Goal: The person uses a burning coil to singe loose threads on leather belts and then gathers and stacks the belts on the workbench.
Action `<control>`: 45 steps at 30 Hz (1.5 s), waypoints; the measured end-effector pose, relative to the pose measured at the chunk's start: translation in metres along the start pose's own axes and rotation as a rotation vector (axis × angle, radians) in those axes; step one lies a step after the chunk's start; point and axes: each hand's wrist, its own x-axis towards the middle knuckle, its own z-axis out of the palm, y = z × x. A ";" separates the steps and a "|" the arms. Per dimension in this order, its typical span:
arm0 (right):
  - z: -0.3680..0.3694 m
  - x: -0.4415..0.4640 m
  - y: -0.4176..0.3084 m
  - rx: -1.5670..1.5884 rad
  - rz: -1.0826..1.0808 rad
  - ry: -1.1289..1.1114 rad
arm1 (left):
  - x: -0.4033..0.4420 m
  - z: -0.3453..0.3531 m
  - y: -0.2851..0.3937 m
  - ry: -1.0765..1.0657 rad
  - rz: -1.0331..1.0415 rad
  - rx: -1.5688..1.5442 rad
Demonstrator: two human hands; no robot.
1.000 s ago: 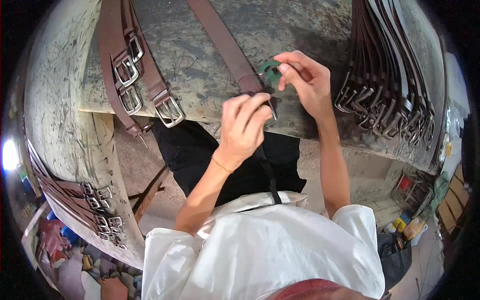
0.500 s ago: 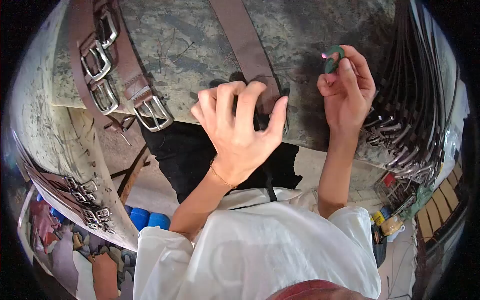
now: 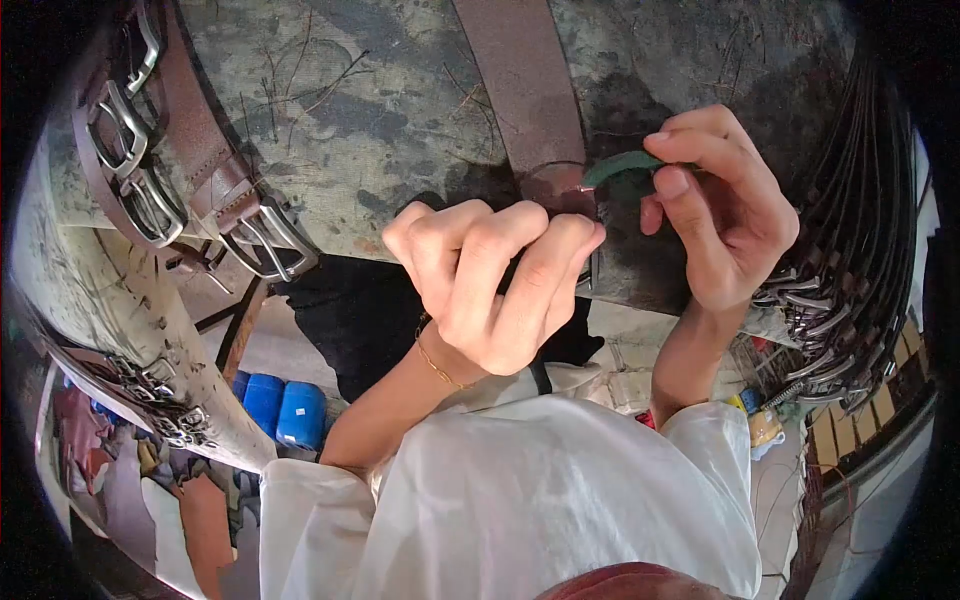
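Observation:
A brown leather belt [image 3: 525, 90] runs down the worktable to its folded, stitched end. My left hand [image 3: 500, 280] is closed over that end, its fingers curled and the thumb side pressed against the leather; the part beneath the hand is hidden. Between thumb and fingers, my right hand [image 3: 725, 205] pinches a short curved piece of green mosquito coil [image 3: 620, 166]. The coil's small pinkish, glowing tip meets the belt's right edge, just above the left fingers; whether it touches the leather I cannot tell.
Brown belts with silver buckles [image 3: 265, 240] lie at the table's left. Dark straps with metal buckles [image 3: 825, 305] hang at the right edge. Black cloth [image 3: 340, 315] is below the table edge. Blue containers [image 3: 300, 415] and leather scraps [image 3: 205, 530] are at lower left.
My right hand has brought the coil left and down to the belt's edge. My left hand's spread fingers have closed over the belt end. The view has shifted slightly.

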 end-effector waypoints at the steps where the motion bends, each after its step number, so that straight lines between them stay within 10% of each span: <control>1: 0.000 0.000 -0.001 0.003 0.001 -0.001 | 0.000 0.000 -0.001 0.016 0.017 -0.004; 21: 0.004 -0.015 0.002 0.415 0.115 0.330 | 0.004 -0.020 0.000 -0.292 0.090 0.097; 31: -0.016 -0.245 -0.021 0.643 0.334 0.772 | 0.005 -0.021 0.014 -0.386 0.195 0.215; 36: -0.077 -0.313 0.006 0.573 0.218 1.133 | -0.002 -0.020 0.004 -0.299 0.251 0.102; 39: -0.098 -0.321 0.055 1.147 -0.341 1.163 | -0.005 -0.024 0.006 -0.286 0.266 0.051; 41: -0.101 -0.310 0.082 0.481 0.238 1.308 | -0.002 -0.031 0.006 -0.276 0.276 0.042; 44: -0.100 -0.319 0.081 0.882 -0.209 1.169 | 0.004 -0.041 0.005 -0.367 0.179 -0.094; 45: -0.099 -0.316 0.084 0.631 0.021 1.334 | 0.004 -0.045 0.006 -0.356 0.137 -0.130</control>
